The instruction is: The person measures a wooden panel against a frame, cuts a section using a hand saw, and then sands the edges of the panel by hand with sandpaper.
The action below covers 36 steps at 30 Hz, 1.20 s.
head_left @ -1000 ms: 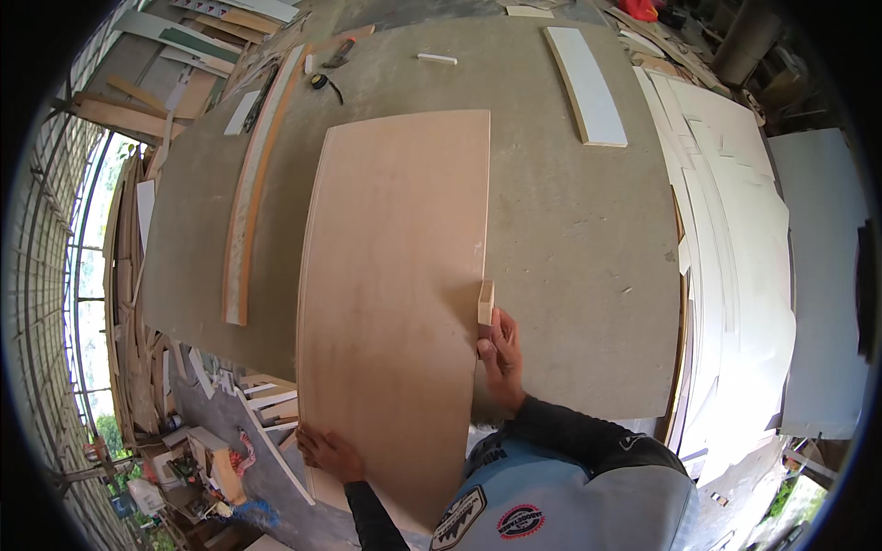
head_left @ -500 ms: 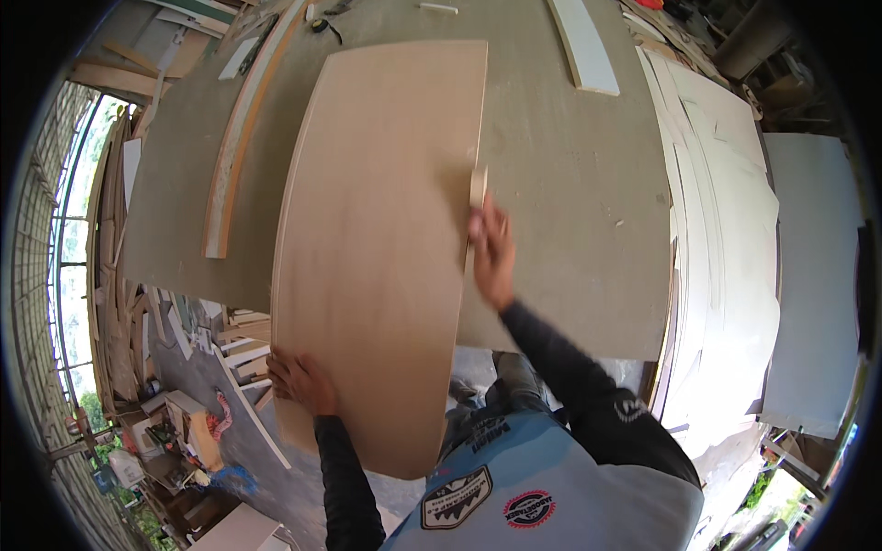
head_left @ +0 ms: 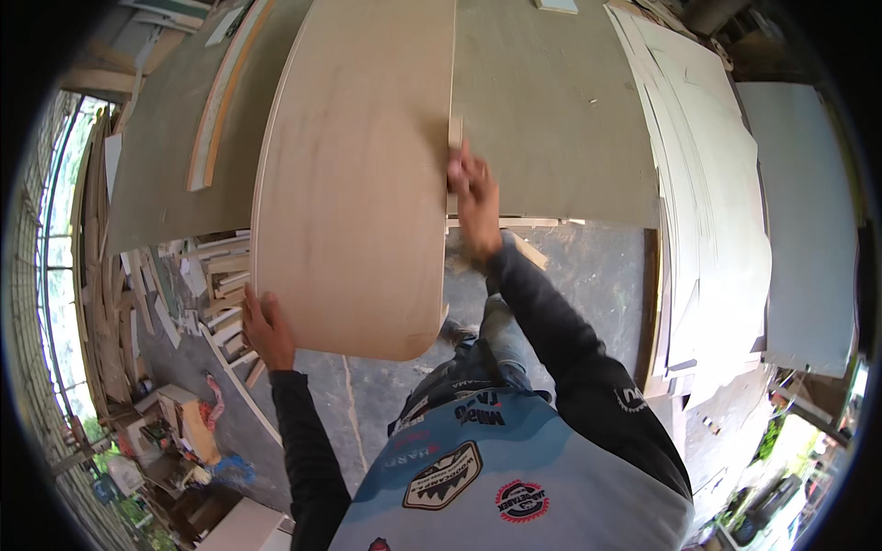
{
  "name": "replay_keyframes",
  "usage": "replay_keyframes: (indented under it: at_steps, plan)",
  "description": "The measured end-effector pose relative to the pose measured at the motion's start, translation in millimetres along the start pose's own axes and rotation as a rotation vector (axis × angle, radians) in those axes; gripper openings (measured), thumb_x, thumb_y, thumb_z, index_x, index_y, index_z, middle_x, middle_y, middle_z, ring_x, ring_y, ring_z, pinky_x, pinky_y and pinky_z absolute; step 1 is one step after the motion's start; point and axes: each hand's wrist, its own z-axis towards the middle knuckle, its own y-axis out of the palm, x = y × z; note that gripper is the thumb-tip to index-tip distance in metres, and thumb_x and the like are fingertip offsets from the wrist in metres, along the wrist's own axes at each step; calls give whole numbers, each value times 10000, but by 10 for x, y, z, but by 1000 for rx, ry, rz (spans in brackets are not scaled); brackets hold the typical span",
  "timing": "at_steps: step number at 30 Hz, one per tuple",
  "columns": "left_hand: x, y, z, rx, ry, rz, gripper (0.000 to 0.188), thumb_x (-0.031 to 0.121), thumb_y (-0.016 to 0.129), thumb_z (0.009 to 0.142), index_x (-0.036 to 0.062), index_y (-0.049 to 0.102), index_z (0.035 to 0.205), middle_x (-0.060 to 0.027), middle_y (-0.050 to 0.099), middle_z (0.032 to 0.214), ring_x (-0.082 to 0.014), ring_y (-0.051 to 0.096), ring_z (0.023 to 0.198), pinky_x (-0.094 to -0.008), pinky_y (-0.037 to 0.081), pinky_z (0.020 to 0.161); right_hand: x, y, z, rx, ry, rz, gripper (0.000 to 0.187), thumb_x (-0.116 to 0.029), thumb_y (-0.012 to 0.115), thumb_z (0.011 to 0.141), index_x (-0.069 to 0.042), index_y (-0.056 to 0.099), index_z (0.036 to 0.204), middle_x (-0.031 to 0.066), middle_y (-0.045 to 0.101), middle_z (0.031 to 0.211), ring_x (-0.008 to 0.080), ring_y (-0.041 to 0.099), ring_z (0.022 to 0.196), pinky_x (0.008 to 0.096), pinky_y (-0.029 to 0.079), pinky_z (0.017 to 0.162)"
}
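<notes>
A long pale wooden panel (head_left: 354, 202) with rounded near corners lies over the workbench, its near end sticking out past the bench edge. At the panel's left edge, near that end, my left hand (head_left: 267, 329) is closed on the rim, thumb up and some fingers hidden. Against the right edge, a small light wood block (head_left: 456, 131) is pinched in my right hand (head_left: 476, 197). Fingers partly cover the block, and its underside cannot be seen.
The wide grey-brown workbench (head_left: 560, 138) carries an orange-edged strip (head_left: 216, 110) on the left and a white board piece (head_left: 557, 5) at the far side. White sheets (head_left: 707, 202) are stacked on the right. Wood offcuts (head_left: 225, 275) lie below left, above the grey floor (head_left: 588, 285).
The view has shifted, so bench and panel sit higher in the picture. My right hand has slid the block along the panel's edge toward me. My left hand is closer to the near end.
</notes>
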Motion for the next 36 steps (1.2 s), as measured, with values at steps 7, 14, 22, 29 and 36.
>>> replay_keyframes:
  at_steps: [7, 14, 22, 29, 36]
  plan:
    - [57, 73, -159, 230, -42, -80, 513, 336, 563, 978, 90, 526, 1427, -228, 590, 1239, -406, 532, 1146, -485, 407, 996, -461, 39, -1986, -8, -54, -82, 442, -145, 513, 1022, -18, 496, 1445, 209, 549, 1263, 320, 545, 1132, 428, 427, 1015]
    - [-79, 212, -71, 250, -54, -103, 513, 381, 576, 963, 97, 562, 1391, -239, 602, 1234, -415, 538, 1144, -485, 402, 1004, -446, 49, -1418, -11, 87, -32, 475, -193, 514, 1036, -10, 452, 1470, 205, 528, 1318, 290, 497, 1244, 368, 375, 1067]
    - [-152, 230, -14, 263, -1, -28, 526, 394, 575, 957, 94, 561, 1389, -237, 617, 1220, -413, 545, 1149, -478, 412, 999, -96, 32, -1754, -73, 326, -88, 352, -228, 609, 992, 4, 654, 1254, 154, 681, 1000, 241, 601, 1075, 316, 474, 934]
    - [-121, 129, -39, 211, -44, -144, 516, 353, 583, 948, 77, 565, 1384, -249, 610, 1274, -413, 549, 1166, -477, 433, 987, -536, -450, -1513, -442, 304, -136, 347, -279, 589, 979, -44, 697, 1211, 211, 688, 871, 266, 622, 833, 391, 495, 825]
    - [-185, 148, -41, 226, -38, -152, 501, 333, 586, 942, 85, 577, 1377, -240, 615, 1276, -401, 552, 1152, -464, 420, 997, -621, -604, -1522, -516, 278, -89, 366, -316, 594, 971, -97, 691, 1247, 214, 658, 855, 278, 584, 842, 409, 480, 820]
